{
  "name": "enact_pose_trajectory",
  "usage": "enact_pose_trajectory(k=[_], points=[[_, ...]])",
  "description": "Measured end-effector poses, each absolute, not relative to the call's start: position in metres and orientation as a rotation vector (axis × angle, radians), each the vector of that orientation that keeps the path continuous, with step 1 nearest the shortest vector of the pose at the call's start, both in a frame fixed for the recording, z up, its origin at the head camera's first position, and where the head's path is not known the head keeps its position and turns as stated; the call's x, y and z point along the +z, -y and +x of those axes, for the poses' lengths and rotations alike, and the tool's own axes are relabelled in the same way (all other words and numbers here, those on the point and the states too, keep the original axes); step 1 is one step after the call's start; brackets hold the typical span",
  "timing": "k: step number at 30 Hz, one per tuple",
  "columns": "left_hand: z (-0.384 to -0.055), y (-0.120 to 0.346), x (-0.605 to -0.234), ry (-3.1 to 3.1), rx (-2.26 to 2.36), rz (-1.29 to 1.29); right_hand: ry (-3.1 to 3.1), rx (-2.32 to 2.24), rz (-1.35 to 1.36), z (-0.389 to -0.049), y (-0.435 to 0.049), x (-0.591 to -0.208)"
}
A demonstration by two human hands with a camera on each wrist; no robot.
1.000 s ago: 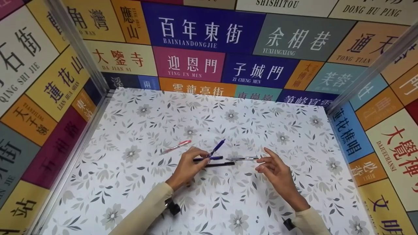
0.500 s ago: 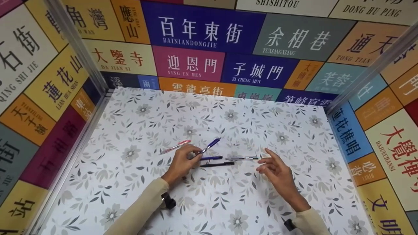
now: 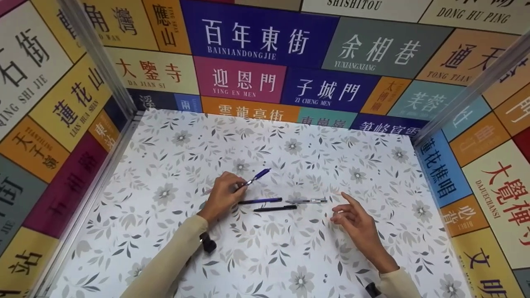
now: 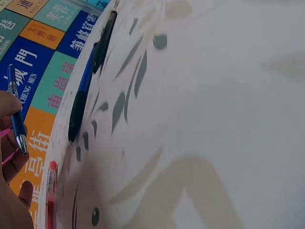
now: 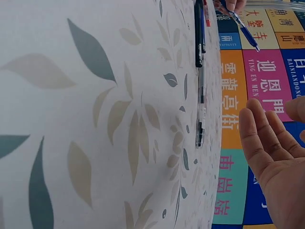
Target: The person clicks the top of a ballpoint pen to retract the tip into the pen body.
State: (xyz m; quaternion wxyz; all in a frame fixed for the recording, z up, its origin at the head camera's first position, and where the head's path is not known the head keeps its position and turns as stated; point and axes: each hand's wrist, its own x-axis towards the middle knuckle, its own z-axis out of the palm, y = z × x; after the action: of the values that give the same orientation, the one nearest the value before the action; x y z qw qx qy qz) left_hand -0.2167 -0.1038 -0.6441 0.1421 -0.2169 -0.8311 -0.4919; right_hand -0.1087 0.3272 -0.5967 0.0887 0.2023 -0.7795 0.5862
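floral tabletop [image 3: 265,248], blue pen [image 3: 258,176] in left hand [image 3: 223,192], pinched between fingers [image 4: 7,103]

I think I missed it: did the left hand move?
Yes: in the head view, the left hand went left, farther from the black pen, which stayed put.

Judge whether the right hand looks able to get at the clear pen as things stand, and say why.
Probably yes: the right hand looks empty, and the clear pen lies close by, with nothing visible between them. The left hand, holding a blue pen, is off to the other side.
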Motion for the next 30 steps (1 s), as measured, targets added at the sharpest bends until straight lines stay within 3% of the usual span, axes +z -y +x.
enact_pose_trajectory(k=[11, 30], points=[[-0.231, 0.116, -0.647, 2.442, -1.360, -0.625, 2.308, 1.757, 0.595, -0.105, -0.331, -0.600], [-0.256, 0.137, -0.648, 2.519, -1.410, -0.496, 2.389, 1.807, 0.317, -0.103, -0.342, -0.612]])
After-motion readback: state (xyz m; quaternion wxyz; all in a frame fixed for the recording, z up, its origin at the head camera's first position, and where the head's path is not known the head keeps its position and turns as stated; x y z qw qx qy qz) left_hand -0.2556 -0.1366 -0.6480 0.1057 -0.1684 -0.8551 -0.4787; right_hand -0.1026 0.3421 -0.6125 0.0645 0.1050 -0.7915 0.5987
